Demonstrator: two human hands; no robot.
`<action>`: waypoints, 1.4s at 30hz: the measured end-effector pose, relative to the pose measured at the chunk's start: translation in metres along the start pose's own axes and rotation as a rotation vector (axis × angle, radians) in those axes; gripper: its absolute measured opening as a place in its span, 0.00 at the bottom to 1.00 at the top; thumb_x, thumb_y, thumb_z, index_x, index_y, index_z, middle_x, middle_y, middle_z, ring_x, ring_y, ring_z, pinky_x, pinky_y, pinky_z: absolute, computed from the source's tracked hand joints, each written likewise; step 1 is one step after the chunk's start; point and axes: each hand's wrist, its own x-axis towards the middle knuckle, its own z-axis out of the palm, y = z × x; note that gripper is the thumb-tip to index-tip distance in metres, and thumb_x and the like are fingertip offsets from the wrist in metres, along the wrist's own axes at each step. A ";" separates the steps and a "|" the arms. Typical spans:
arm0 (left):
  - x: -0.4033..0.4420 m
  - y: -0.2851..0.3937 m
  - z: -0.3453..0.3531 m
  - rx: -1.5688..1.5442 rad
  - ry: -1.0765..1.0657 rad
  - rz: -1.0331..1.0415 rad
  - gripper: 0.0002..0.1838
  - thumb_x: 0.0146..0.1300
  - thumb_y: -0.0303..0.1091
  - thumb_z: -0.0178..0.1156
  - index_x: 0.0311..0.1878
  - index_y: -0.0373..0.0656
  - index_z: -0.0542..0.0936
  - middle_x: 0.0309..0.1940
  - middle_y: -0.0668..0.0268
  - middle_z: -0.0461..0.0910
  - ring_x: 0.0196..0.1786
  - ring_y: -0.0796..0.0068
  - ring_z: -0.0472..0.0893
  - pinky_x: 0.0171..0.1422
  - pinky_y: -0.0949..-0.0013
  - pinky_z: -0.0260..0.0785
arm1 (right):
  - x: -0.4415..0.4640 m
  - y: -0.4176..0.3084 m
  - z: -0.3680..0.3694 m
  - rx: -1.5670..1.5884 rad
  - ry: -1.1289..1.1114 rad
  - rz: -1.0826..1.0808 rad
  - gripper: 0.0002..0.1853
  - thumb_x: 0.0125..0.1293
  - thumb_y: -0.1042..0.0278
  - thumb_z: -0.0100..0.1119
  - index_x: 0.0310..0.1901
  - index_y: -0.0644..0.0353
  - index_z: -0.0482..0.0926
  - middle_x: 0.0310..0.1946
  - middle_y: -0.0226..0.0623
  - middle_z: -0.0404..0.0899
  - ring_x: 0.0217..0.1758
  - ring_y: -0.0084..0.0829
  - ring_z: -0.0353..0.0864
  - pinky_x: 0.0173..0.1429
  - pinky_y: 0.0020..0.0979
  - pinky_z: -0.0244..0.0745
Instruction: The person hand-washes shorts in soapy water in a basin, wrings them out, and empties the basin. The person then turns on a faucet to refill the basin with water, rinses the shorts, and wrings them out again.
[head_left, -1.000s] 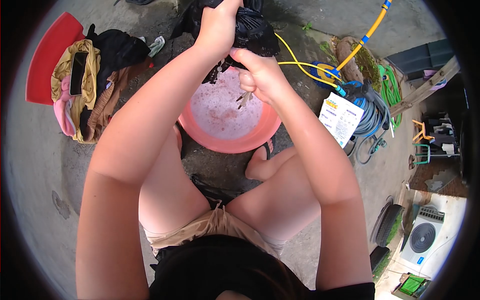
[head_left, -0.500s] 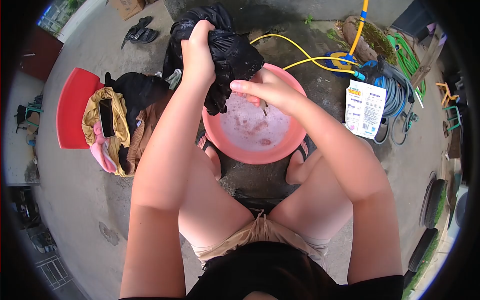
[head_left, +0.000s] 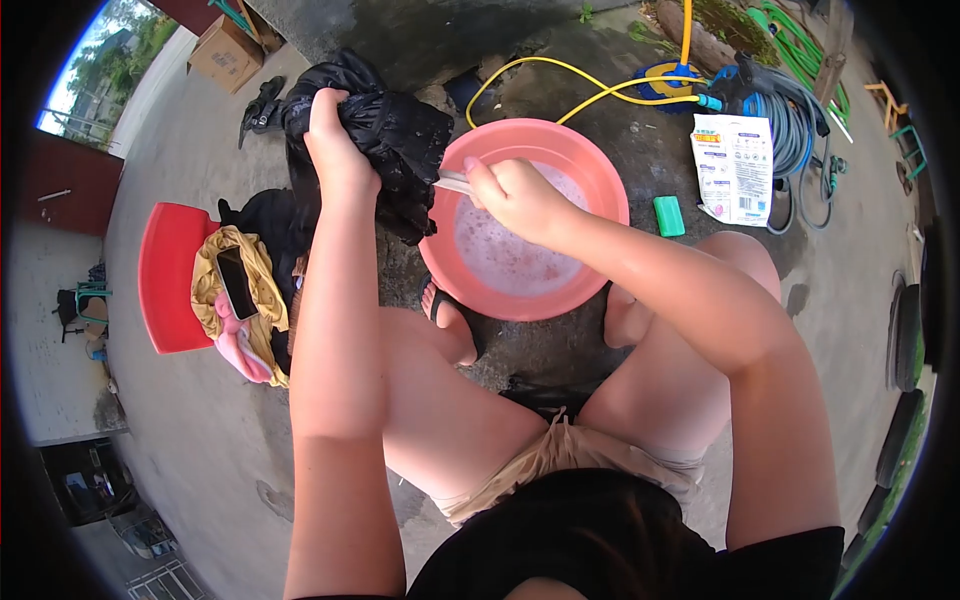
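My left hand [head_left: 340, 150] is closed on a bunched, wet-looking black garment [head_left: 400, 135], lifted to the left of the pink basin. My right hand [head_left: 520, 197] is closed on a thin pale strip [head_left: 455, 182], which reaches to the garment's right edge; whether it is a cord of the garment I cannot tell. That hand is over the pink basin [head_left: 600, 190], which stands between my feet and holds foamy, cloudy water [head_left: 515, 250].
A red stool [head_left: 170, 280] at the left bears piled clothes with a phone [head_left: 236, 283] on top. Right of the basin are a green soap bar [head_left: 669, 216], a white printed packet [head_left: 733, 170] and coiled hoses [head_left: 785, 130]. A cardboard box [head_left: 226, 54] stands at the upper left.
The view has swung left. The black garment has moved left, away from above the basin, and the green soap bar now shows. Both hands remain closed.
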 end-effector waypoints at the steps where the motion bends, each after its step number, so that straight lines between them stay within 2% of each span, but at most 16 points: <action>1: -0.001 0.000 0.000 -0.001 0.009 0.002 0.15 0.54 0.39 0.55 0.36 0.36 0.77 0.30 0.56 0.82 0.33 0.60 0.82 0.43 0.62 0.76 | -0.004 -0.001 0.003 0.015 0.018 -0.003 0.28 0.74 0.50 0.39 0.23 0.65 0.72 0.18 0.35 0.69 0.23 0.24 0.67 0.32 0.32 0.63; 4: -0.006 -0.003 0.000 0.010 0.036 0.034 0.09 0.55 0.32 0.55 0.31 0.35 0.75 0.24 0.62 0.77 0.25 0.69 0.79 0.33 0.67 0.73 | -0.019 -0.003 0.006 0.123 0.017 0.057 0.27 0.74 0.51 0.39 0.24 0.64 0.74 0.17 0.34 0.70 0.24 0.24 0.69 0.33 0.32 0.65; 7: -0.014 0.002 -0.005 0.086 -0.030 0.056 0.08 0.56 0.32 0.56 0.35 0.37 0.75 0.27 0.64 0.77 0.28 0.72 0.79 0.36 0.70 0.71 | -0.019 0.038 0.011 0.215 -0.017 0.180 0.22 0.72 0.54 0.42 0.29 0.63 0.77 0.20 0.33 0.74 0.26 0.24 0.73 0.35 0.30 0.69; 10: -0.023 0.017 -0.012 0.149 -0.034 0.045 0.10 0.57 0.34 0.57 0.37 0.37 0.76 0.28 0.64 0.78 0.30 0.72 0.79 0.36 0.69 0.71 | -0.034 0.085 0.031 0.278 0.197 0.315 0.18 0.69 0.55 0.45 0.37 0.62 0.77 0.24 0.32 0.77 0.28 0.26 0.77 0.37 0.30 0.72; 12: -0.025 0.025 -0.019 0.187 0.000 0.039 0.11 0.57 0.35 0.58 0.38 0.36 0.77 0.28 0.64 0.78 0.29 0.71 0.79 0.36 0.69 0.71 | -0.055 0.112 0.039 0.359 0.264 0.493 0.18 0.66 0.56 0.47 0.43 0.63 0.77 0.28 0.35 0.79 0.29 0.28 0.79 0.38 0.30 0.73; 14: -0.029 0.033 -0.026 0.301 0.026 0.014 0.14 0.56 0.36 0.60 0.39 0.34 0.79 0.30 0.62 0.80 0.30 0.71 0.80 0.37 0.70 0.72 | -0.080 0.155 0.051 0.357 0.242 0.724 0.20 0.65 0.56 0.47 0.44 0.65 0.78 0.33 0.40 0.81 0.33 0.32 0.82 0.38 0.30 0.74; 16: -0.035 0.038 -0.029 0.413 0.057 0.028 0.16 0.55 0.37 0.61 0.39 0.32 0.80 0.31 0.62 0.81 0.31 0.71 0.80 0.38 0.70 0.72 | -0.106 0.192 0.064 0.325 0.142 0.937 0.24 0.65 0.50 0.47 0.44 0.67 0.78 0.39 0.45 0.83 0.38 0.38 0.83 0.42 0.32 0.75; 18: -0.037 0.040 -0.035 0.560 0.089 0.017 0.20 0.54 0.40 0.64 0.40 0.29 0.80 0.31 0.61 0.82 0.31 0.72 0.80 0.38 0.71 0.71 | -0.135 0.234 0.079 0.392 -0.045 1.179 0.31 0.65 0.42 0.45 0.46 0.69 0.77 0.42 0.50 0.82 0.42 0.43 0.84 0.48 0.39 0.75; 20: -0.042 0.042 -0.038 0.670 0.063 0.042 0.21 0.54 0.41 0.64 0.41 0.28 0.80 0.31 0.61 0.82 0.32 0.72 0.80 0.39 0.71 0.71 | -0.148 0.242 0.089 0.488 0.003 1.280 0.35 0.64 0.38 0.45 0.49 0.71 0.75 0.44 0.52 0.81 0.45 0.44 0.83 0.52 0.43 0.74; 21: -0.043 0.045 -0.039 0.757 0.099 -0.034 0.21 0.55 0.40 0.65 0.43 0.29 0.80 0.32 0.62 0.82 0.33 0.73 0.80 0.40 0.71 0.71 | -0.151 0.246 0.093 0.534 0.025 1.327 0.37 0.64 0.36 0.45 0.51 0.71 0.73 0.45 0.53 0.80 0.46 0.45 0.83 0.54 0.45 0.74; 24: -0.041 0.042 -0.046 0.734 0.053 0.054 0.22 0.55 0.40 0.65 0.45 0.30 0.80 0.35 0.62 0.82 0.35 0.73 0.80 0.43 0.71 0.71 | -0.150 0.243 0.104 0.752 0.241 1.185 0.36 0.67 0.39 0.43 0.55 0.73 0.69 0.54 0.53 0.74 0.56 0.49 0.77 0.62 0.46 0.70; 25: -0.045 0.048 -0.042 0.779 0.083 -0.016 0.22 0.56 0.40 0.65 0.48 0.30 0.79 0.39 0.62 0.82 0.39 0.73 0.80 0.46 0.71 0.71 | -0.149 0.242 0.105 0.821 0.281 1.192 0.35 0.67 0.40 0.44 0.55 0.72 0.69 0.54 0.53 0.74 0.56 0.48 0.77 0.62 0.45 0.70; 27: -0.041 0.046 -0.046 0.750 0.056 0.071 0.22 0.57 0.40 0.65 0.49 0.31 0.79 0.41 0.61 0.81 0.42 0.72 0.80 0.48 0.70 0.70 | -0.145 0.241 0.107 0.958 0.361 1.203 0.33 0.67 0.43 0.47 0.55 0.71 0.68 0.54 0.52 0.73 0.55 0.48 0.78 0.63 0.45 0.70; 33: -0.033 0.046 -0.048 0.730 0.050 0.096 0.23 0.58 0.39 0.65 0.51 0.32 0.78 0.45 0.60 0.81 0.46 0.71 0.79 0.52 0.70 0.70 | -0.148 0.245 0.113 0.849 0.395 1.124 0.26 0.68 0.51 0.45 0.56 0.69 0.69 0.51 0.50 0.75 0.54 0.46 0.79 0.60 0.44 0.73; 42: -0.035 0.041 -0.040 0.755 0.016 0.101 0.23 0.58 0.39 0.65 0.51 0.31 0.78 0.45 0.60 0.81 0.46 0.71 0.79 0.53 0.69 0.70 | -0.149 0.248 0.111 0.851 0.373 1.131 0.23 0.69 0.54 0.46 0.53 0.69 0.70 0.48 0.47 0.77 0.53 0.44 0.79 0.59 0.43 0.74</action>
